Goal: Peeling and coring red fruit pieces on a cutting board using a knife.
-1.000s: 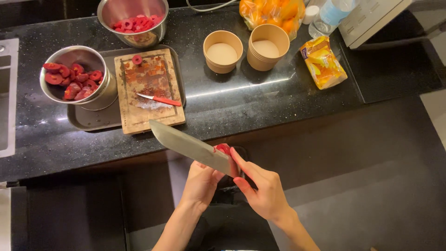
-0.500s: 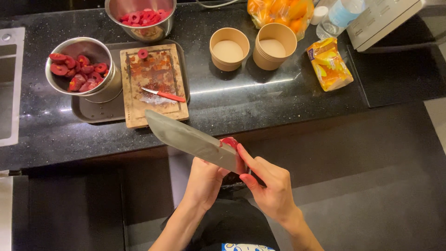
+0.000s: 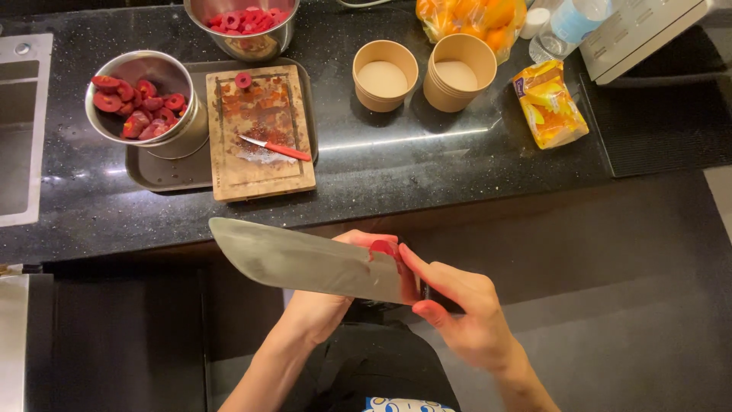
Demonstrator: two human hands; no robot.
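My right hand (image 3: 465, 320) is wrapped round the handle end of a large kitchen knife (image 3: 305, 263), thumb lying along the heel of the blade; my left hand (image 3: 328, 305) sits under and behind the blade, fingers curled up at its spine and pinching a small red piece (image 3: 383, 246) against the steel, so both hands are closed on something; the knife is held flat in the air in front of my body, below the edge of the bench (image 3: 396, 160), tip pointing to my left; I judge the blade to be broad, stiff and fairly heavy, slick on its polished face and sharp along the lower edge, so the safe hold is at the handle and the spine, never across the edge; further out on the bench lies a wooden cutting board (image 3: 259, 130), stained red, with a small red-handled paring knife (image 3: 276, 148) on it and a cut red fruit slice (image 3: 243, 79) near its far end; the board rests on a dark tray (image 3: 164, 172) beside a steel bowl (image 3: 145, 95) of red halved fruit; beyond that stands a second steel bowl (image 3: 244, 27) of the same; to the right are two tan paper cups (image 3: 385, 75), a yellow snack packet (image 3: 549, 103) and, at the back, a bag of oranges (image 3: 465, 17)
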